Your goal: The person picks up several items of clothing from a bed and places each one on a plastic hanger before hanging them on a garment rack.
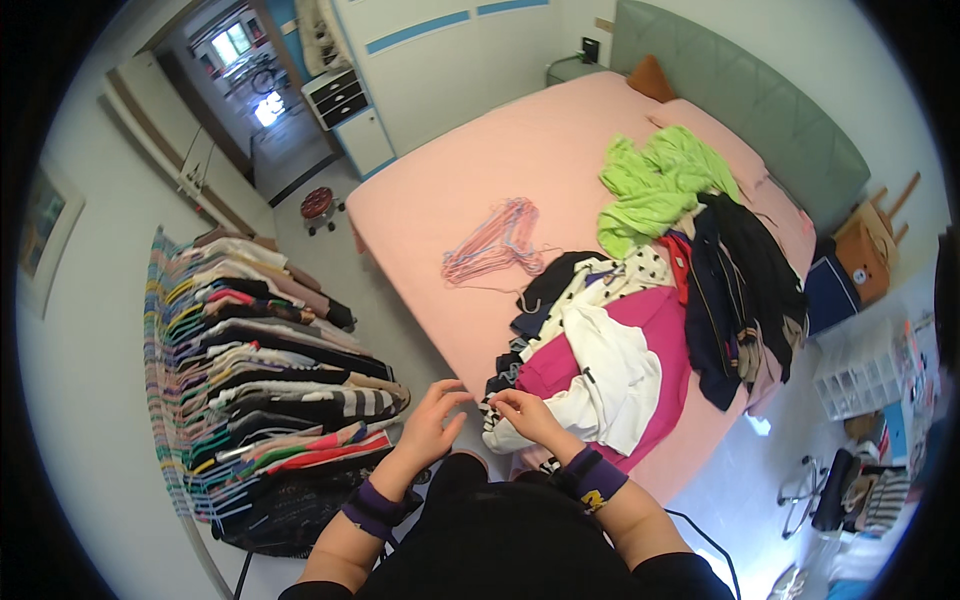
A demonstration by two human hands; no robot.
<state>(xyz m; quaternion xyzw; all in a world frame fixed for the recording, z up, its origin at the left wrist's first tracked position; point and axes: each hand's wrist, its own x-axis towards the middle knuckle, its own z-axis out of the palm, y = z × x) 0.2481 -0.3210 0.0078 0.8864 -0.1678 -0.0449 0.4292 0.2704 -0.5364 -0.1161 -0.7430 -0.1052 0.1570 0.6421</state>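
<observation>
Both hands are raised in front of me at the near corner of the bed. My left hand [435,420] has its fingers apart, with nothing in it, over the gap beside the mattress. My right hand [529,417] has loosely bent fingers and no visible hold on anything. It is nearest to a white garment [615,367] that lies over a magenta garment [667,322]; whether it touches the cloth cannot be made out. Farther up the pink-sheeted bed [450,165] lies a bundle of pink and blue clothes hangers [491,251].
A packed clothes rack [300,367] stands to the left. More clothing, including a lime-green fabric [660,187] and dark jackets [712,300], is heaped on the bed's right side. A round stool [317,202] is near the doorway. At right are clear plastic drawers [855,379].
</observation>
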